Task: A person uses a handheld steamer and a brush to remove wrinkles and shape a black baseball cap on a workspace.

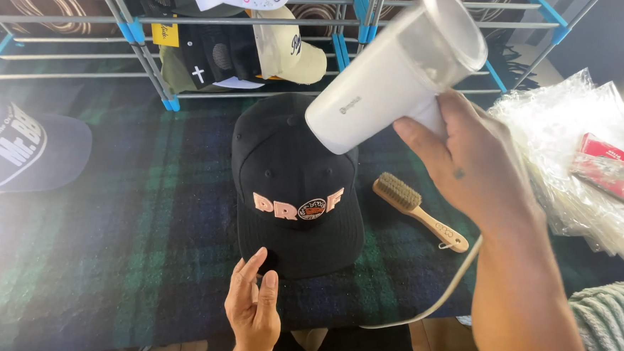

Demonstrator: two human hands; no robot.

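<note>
A black cap point(293, 189) with pale lettering was laid flat on a plaid-covered table point(109, 243), its brim toward the person. A white handheld steamer point(395, 73) was gripped in the right hand point(469, 162), fingers closed round the handle, nozzle tilted down over the crown. The left hand point(254, 304) was held open, fingertips just at the brim's edge, holding nothing. For good results, the nozzle would be kept just off the fabric and the brim steadied, fingers clear of the steam. A wooden brush point(417, 209) was seen right of the cap, beneath the steamer hand; clear plastic bags point(584, 140) were piled further right.
</note>
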